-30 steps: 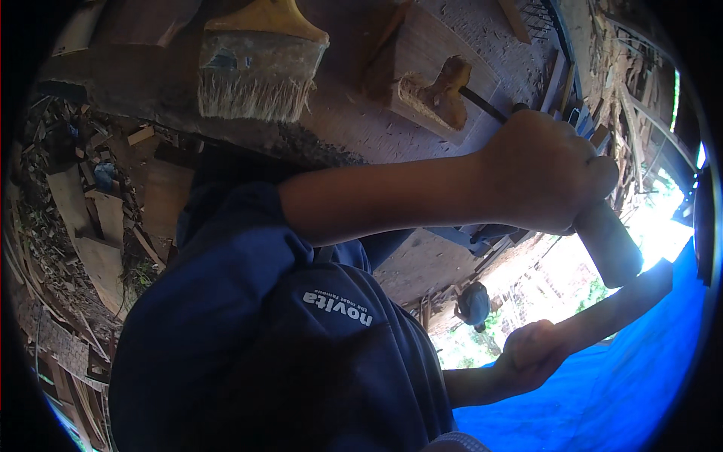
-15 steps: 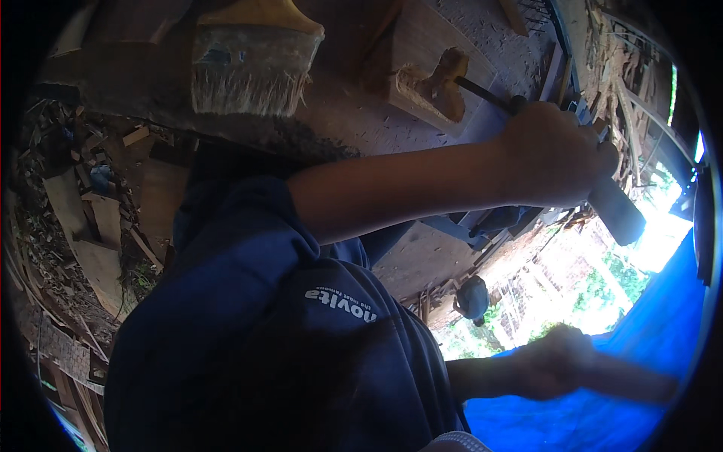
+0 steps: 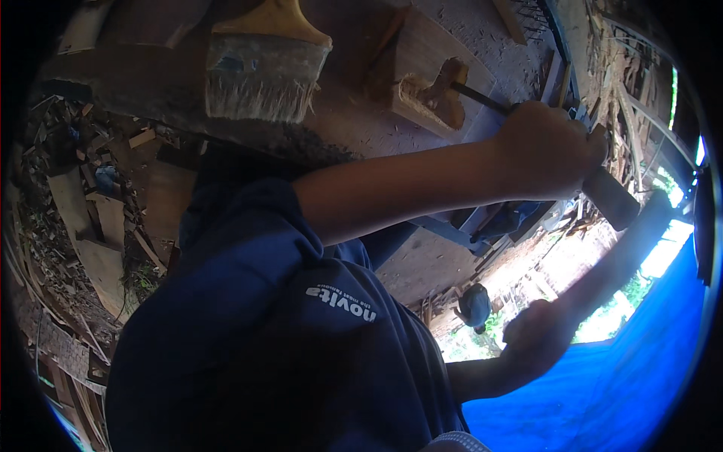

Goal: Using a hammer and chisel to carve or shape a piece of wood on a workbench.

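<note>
My left hand (image 3: 553,151) is closed round the thick handle of a chisel (image 3: 614,200). Its dark blade reaches into a rough hollow cut in a wooden block (image 3: 429,49) on the workbench (image 3: 339,83). Below it, my right hand (image 3: 536,339) grips a wooden mallet (image 3: 614,267), blurred by motion. The mallet's far end is close to the butt of the chisel handle; whether they touch I cannot tell. A wide paintbrush (image 3: 263,79) with worn pale bristles is at the upper left, apart from both hands.
Wood offcuts (image 3: 98,241) and chips litter the ground at left. Several nails (image 3: 535,19) stick up at the bench's far right. Scrap timber (image 3: 621,98) lies beyond, and a blue tarp (image 3: 587,399) hangs at lower right. A dark rounded shape (image 3: 474,307) in the background is unclear.
My right hand has moved up and slightly left, swinging the mallet from the lower right up toward the chisel handle. My left hand and the chisel have stayed nearly in place.
</note>
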Demonstrator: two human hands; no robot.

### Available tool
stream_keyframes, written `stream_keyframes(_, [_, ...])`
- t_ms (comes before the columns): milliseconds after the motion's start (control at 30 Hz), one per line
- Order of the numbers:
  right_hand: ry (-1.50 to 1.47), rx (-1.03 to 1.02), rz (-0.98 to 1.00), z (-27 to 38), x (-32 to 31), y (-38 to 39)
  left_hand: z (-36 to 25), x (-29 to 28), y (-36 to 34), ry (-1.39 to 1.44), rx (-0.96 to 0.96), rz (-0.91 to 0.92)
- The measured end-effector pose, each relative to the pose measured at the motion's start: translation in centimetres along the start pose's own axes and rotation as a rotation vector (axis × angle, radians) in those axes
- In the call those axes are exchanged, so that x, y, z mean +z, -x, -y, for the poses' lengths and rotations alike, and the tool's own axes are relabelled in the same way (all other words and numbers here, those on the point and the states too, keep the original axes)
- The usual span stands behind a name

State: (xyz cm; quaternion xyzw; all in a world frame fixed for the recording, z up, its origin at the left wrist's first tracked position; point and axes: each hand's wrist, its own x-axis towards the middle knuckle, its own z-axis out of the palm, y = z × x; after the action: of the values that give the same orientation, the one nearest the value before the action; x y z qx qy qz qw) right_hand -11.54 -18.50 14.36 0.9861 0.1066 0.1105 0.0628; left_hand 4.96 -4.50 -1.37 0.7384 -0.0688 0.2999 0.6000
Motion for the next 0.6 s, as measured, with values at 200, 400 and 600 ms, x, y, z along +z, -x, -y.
stream_keyframes(200, [-0.319, 0.731, 0.089, 3.2, 2.5, -2.0, 1.2, -0.8, 0.7, -0.134, -0.053, -0.098])
stream_keyframes(400, [-0.135, 0.23, 0.094, -3.7, 0.0, 1.5, 0.9, 0.2, 0.0, -0.166, -0.074, -0.079])
stream_keyframes(600, [-0.325, 0.272, -0.147, -0.9, 0.5, 2.5, 0.0, -2.8, -1.0, -0.05, -0.101, -0.169])
